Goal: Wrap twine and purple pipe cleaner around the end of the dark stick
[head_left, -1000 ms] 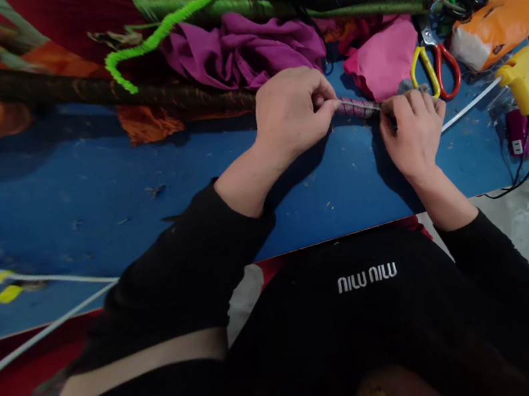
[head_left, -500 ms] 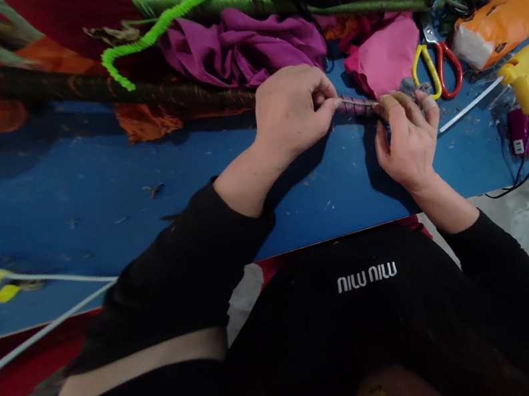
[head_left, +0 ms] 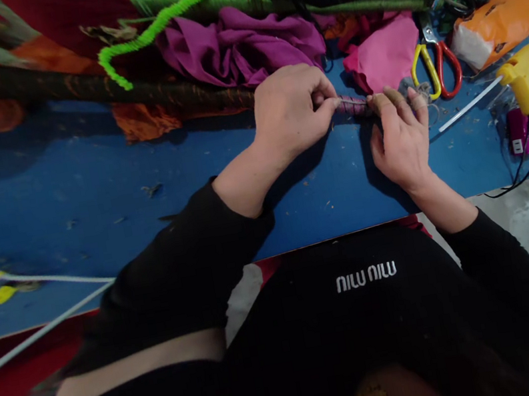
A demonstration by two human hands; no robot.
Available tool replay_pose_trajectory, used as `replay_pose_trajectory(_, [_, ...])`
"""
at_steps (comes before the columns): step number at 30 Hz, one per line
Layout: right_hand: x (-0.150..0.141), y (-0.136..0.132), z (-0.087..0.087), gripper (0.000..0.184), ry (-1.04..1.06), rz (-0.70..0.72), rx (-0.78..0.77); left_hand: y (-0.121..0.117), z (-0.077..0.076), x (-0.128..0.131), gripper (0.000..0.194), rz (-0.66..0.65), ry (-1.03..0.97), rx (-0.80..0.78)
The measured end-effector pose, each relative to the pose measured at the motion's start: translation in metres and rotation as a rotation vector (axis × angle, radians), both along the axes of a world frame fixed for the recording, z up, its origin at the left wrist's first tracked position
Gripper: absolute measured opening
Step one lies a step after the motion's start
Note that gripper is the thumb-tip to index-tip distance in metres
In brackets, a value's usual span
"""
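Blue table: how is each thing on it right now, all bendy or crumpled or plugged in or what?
Left hand: pinching the purple wrapped piece
Right hand: fingers closed on its other end
Green fuzzy stem: bent
Purple cloth: crumpled
Scissors: lying down, blade tips unclear
Yellow glue gun: on its side
Purple power block: black plug in it

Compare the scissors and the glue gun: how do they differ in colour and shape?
The scissors are red and yellow where you hold them; the glue gun looks yellow throughout. The scissors end in two loops, while the glue gun has one solid grip. Both lie on the blue table.
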State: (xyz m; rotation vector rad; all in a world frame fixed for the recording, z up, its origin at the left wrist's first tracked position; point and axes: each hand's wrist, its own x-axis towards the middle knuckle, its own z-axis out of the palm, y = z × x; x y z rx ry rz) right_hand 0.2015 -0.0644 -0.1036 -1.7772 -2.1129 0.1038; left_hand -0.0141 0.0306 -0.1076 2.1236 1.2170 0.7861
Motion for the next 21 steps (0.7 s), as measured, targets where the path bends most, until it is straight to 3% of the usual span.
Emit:
replay_pose_trajectory(5, [0.003, 0.000, -0.001, 0.055, 0.016, -0.007, 0.039, 0.001, -0.003, -0.001, 0.014, -0.013, 0.002, -0.002])
replay_pose_trajectory(12, [0.000, 0.001, 0.002, 0.060, -0.001, 0.027, 0.004, -0.002, 0.008, 0.003, 0.015, 0.001, 0.050, -0.044])
replay_pose_trajectory(21, [-0.008, 0.003, 0.004, 0.066, -0.039, 0.115, -0.059, 0.000, 0.000, 0.002, 0.011, 0.006, 0.005, -0.017])
